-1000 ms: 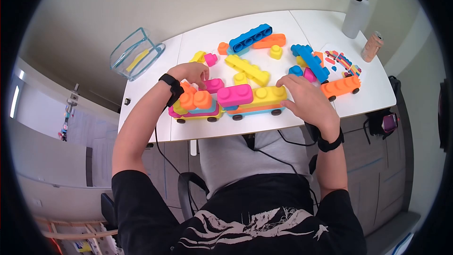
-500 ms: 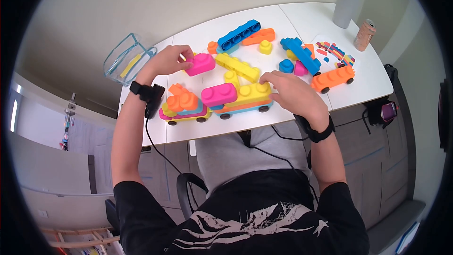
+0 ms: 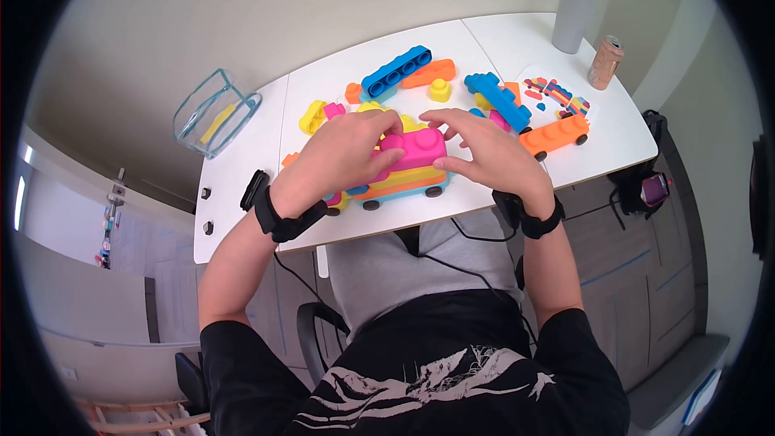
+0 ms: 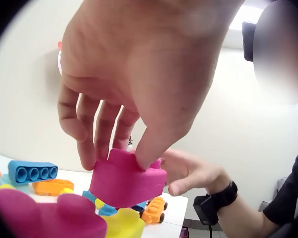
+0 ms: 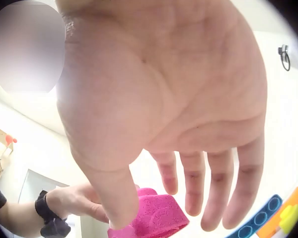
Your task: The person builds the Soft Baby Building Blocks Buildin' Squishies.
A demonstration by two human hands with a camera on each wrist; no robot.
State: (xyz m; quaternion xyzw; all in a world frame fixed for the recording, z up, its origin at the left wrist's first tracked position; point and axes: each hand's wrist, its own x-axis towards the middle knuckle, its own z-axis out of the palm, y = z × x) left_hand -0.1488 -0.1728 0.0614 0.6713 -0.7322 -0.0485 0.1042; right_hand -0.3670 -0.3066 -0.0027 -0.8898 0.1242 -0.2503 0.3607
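My left hand (image 3: 343, 149) pinches a pink two-stud toy brick (image 3: 421, 147) between thumb and fingers, held over a yellow brick (image 4: 124, 225) on a wheeled toy car (image 3: 408, 186). In the left wrist view another pink brick (image 4: 49, 213) sits beside that yellow one; from the head it is mostly hidden behind my left hand. At the held brick's right end is my right hand (image 3: 496, 149), its fingers extended and spread, the thumb alongside the brick. The right wrist view shows the thumb overlapping the pink brick (image 5: 159, 213).
Behind lie a long blue block (image 3: 395, 71), an orange block (image 3: 428, 74) and a yellow brick (image 3: 440, 90). To the right are an orange wheeled car (image 3: 553, 136), a picture sheet (image 3: 525, 74), a can (image 3: 605, 63) and a bottle (image 3: 573, 20). A clear bag (image 3: 214, 113) stands left.
My left hand has picked up the pink brick from the back left and brought it right, over the wheeled car. My right hand has come off the yellow brick, its fingers now spread beside the pink one.
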